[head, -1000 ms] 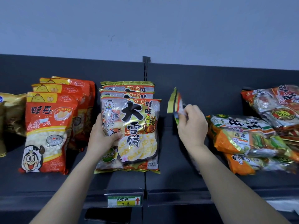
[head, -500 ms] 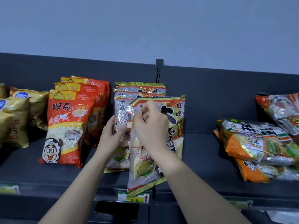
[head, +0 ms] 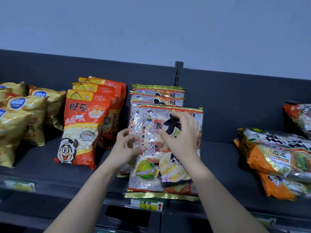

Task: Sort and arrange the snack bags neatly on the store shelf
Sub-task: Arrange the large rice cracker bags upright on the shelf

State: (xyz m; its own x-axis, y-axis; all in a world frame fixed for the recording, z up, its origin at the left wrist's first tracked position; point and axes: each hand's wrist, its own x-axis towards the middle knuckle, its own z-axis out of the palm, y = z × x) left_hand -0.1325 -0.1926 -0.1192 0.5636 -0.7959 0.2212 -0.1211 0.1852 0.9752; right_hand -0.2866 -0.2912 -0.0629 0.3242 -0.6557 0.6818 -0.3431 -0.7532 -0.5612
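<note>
The front red bag (head: 84,125) reads 旺仔 above 小馒头, the front clear bag (head: 149,167) shows a large black 大 — and the shelf-edge price tag (head: 148,205) carries handwritten 大雪饼 beside a red arrow.

both arms come up from the bottom of the view, bare forearms angled in toward each other so the hands end up nearly touching in the middle. left hand (head: 125,147) is the lower one, thumb laid over the front of the left edge of the front snack bag (head: 148,174) and the other fingers tucked behind it, so it's pinching that edge. right hand (head: 180,137) sits a bit higher, back of the hand to the camera, fingers (head: 175,117) arched and spread with the tips on the bag's face, thumb pointing left. can't tell if it's really gripping or just resting there
</note>
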